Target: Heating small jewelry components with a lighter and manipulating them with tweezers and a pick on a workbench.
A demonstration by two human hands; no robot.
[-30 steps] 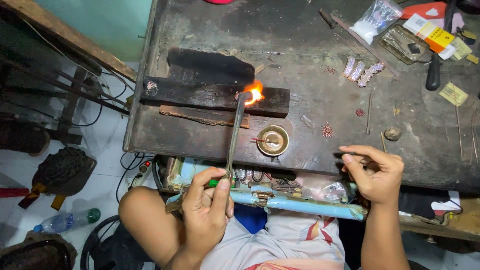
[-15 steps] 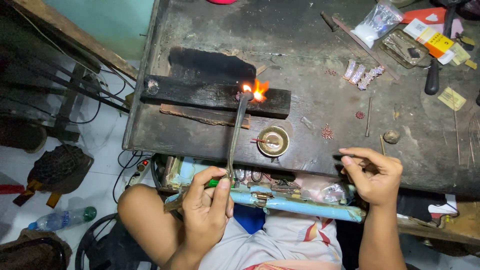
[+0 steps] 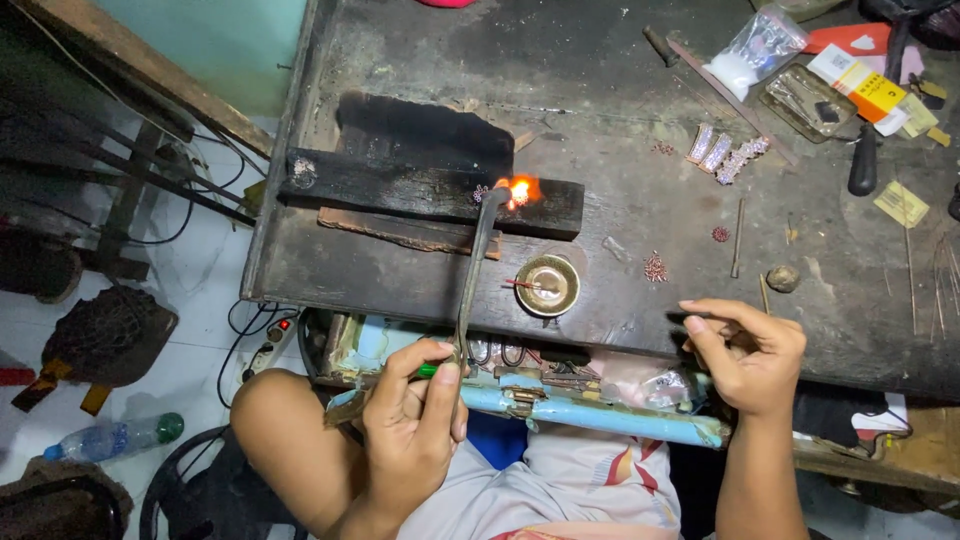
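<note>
**Charred wood block under a torch flame**

Blackened wood forms the long block (image 3: 400, 190) lying across the dark workbench (image 3: 620, 80). The left hand (image 3: 410, 440) is closed around the lower end of a thin metal torch (image 3: 472, 280), thumb and fingers wrapped tight; the tube runs up from the bench edge to the block, where its bent tip meets an orange flame (image 3: 520, 190). A small cluster of metal pieces (image 3: 481, 191) sits on the block just beside the flame.

The right hand (image 3: 750, 355) hovers over the near bench edge, thumb and forefinger pinched together — what they hold, if anything, is too small to tell.

A small brass bowl (image 3: 547, 285) stands between the block and the bench edge, near the torch tube — apart from both hands.
</note>
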